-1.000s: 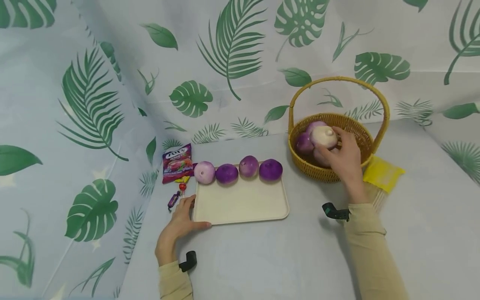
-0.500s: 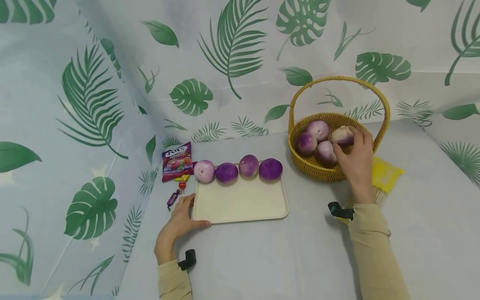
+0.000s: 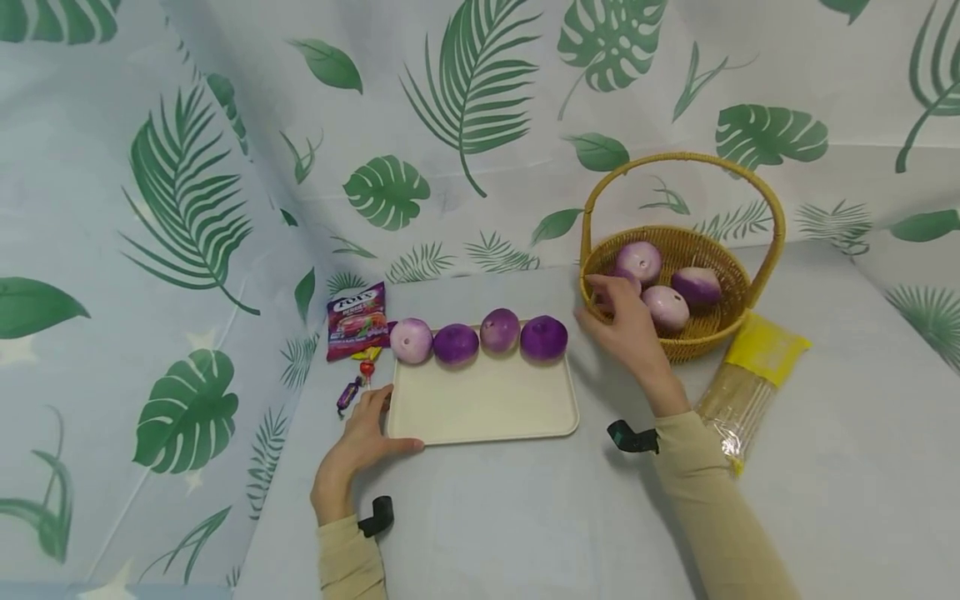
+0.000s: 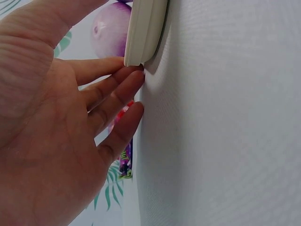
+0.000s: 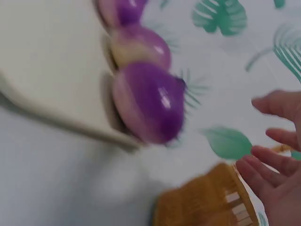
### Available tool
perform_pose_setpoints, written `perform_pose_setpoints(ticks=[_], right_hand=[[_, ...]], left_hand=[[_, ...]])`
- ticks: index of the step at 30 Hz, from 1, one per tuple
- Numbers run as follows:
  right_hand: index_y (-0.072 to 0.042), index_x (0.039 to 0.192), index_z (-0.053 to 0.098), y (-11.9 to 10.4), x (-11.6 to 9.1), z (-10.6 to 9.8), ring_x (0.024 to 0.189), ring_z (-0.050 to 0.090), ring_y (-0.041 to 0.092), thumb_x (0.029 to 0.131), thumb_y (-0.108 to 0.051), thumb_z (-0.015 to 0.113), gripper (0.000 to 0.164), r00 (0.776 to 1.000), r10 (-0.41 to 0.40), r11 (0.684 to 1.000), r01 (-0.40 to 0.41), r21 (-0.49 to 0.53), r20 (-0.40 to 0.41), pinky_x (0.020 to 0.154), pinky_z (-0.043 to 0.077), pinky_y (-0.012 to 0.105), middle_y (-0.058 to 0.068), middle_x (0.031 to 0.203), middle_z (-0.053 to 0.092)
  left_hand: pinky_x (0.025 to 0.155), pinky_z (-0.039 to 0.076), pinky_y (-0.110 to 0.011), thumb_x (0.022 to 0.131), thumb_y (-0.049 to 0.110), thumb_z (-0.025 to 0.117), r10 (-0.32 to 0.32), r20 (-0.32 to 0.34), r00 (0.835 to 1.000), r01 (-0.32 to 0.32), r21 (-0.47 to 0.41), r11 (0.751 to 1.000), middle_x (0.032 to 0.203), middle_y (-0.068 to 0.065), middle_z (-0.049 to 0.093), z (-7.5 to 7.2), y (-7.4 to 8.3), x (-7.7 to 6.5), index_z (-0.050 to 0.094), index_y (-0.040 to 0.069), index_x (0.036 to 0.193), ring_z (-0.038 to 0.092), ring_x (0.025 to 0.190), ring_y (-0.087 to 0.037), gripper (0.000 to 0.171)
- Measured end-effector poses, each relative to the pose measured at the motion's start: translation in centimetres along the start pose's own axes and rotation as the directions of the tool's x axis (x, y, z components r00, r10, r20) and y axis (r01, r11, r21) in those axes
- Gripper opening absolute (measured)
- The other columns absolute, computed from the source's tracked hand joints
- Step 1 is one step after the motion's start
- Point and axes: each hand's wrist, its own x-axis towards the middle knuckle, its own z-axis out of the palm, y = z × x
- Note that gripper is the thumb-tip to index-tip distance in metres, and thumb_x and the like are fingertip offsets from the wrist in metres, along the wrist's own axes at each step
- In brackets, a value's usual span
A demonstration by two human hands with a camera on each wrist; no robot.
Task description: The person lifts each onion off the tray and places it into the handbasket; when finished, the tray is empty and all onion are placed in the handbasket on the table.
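Leaf-printed cloth point(image 3: 386, 192) backs a pale tabletop point(image 3: 510, 517), on which a cream tray point(image 3: 483, 404) lies flat. A wicker basket point(image 3: 686, 347) stands at the tray's 2 o'clock and a snack bag point(image 3: 356, 325) at its 10 o'clock. The left hand point(image 3: 362, 440) touches the tray's 8 o'clock corner, fingers nearly straight, thumb along the near edge. The right hand point(image 3: 626, 327) hangs at the basket's 8 o'clock rim, thumb and fingers apart, with nothing visible between them. Possible faults: a nudge or tilt of the tray by the left hand could set the row of vegetables point(image 3: 456, 346) rolling, their round sides offering little hold; a low right wrist could catch the basket's rim and shift it. That row of four lines the tray's 12 o'clock edge; whether each sits wholly inside the rim cannot be told. Four more vegetables point(image 3: 697, 286) lie in the basket, one partly hidden by the right hand. All are round and glossy, pale lilac to deep purple, some with cream patches.
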Motion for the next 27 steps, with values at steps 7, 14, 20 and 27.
perform_pose_setpoints(ticks=[7,14,20,27], right_hand=[[-0.008,0.137,0.044,-0.5,-0.6,3.6,0.115,0.049,0.035,0.083,-0.031,0.073,0.065,0.973,-0.016,1.000,0.014,0.011,0.231,0.095,0.043,0.049,0.015,0.130,0.046],[-0.005,0.138,0.042,0.7,-1.5,6.3,0.122,0.043,0.038,0.078,-0.027,0.079,0.074,0.955,0.010,0.997,0.012,-0.071,0.298,0.100,0.038,0.052,0.019,0.134,0.041],[-0.001,0.136,0.042,1.2,-2.0,6.9,0.117,0.048,0.036,0.075,-0.018,0.081,0.074,0.958,-0.029,0.997,0.049,-0.063,0.287,0.099,0.040,0.050,0.019,0.130,0.043],[-0.004,0.136,0.045,0.1,-1.5,5.6,0.118,0.049,0.035,0.074,-0.021,0.081,0.073,0.963,-0.042,0.997,0.060,-0.057,0.267,0.099,0.040,0.047,0.017,0.130,0.046]], left_hand=[[0.100,0.033,-0.058,0.058,0.057,0.084,0.009,0.002,1.000,-0.009,0.008,1.000,0.139,-0.008,0.034,0.1,-0.1,0.1,0.025,0.018,0.149,0.036,0.126,-0.030,0.115],[0.101,0.034,-0.056,0.057,0.057,0.084,0.015,0.001,1.000,-0.015,0.014,1.000,0.138,-0.009,0.036,0.3,-0.3,0.0,0.025,0.017,0.149,0.036,0.126,-0.029,0.116],[0.100,0.035,-0.056,0.057,0.058,0.083,0.013,0.000,1.000,-0.013,0.015,1.000,0.137,-0.008,0.036,0.4,-0.1,0.0,0.025,0.018,0.148,0.037,0.124,-0.029,0.116],[0.101,0.034,-0.056,0.058,0.057,0.084,0.025,-0.005,1.000,-0.025,0.031,0.999,0.138,-0.009,0.035,0.2,0.0,0.1,0.025,0.017,0.148,0.037,0.125,-0.029,0.115]])
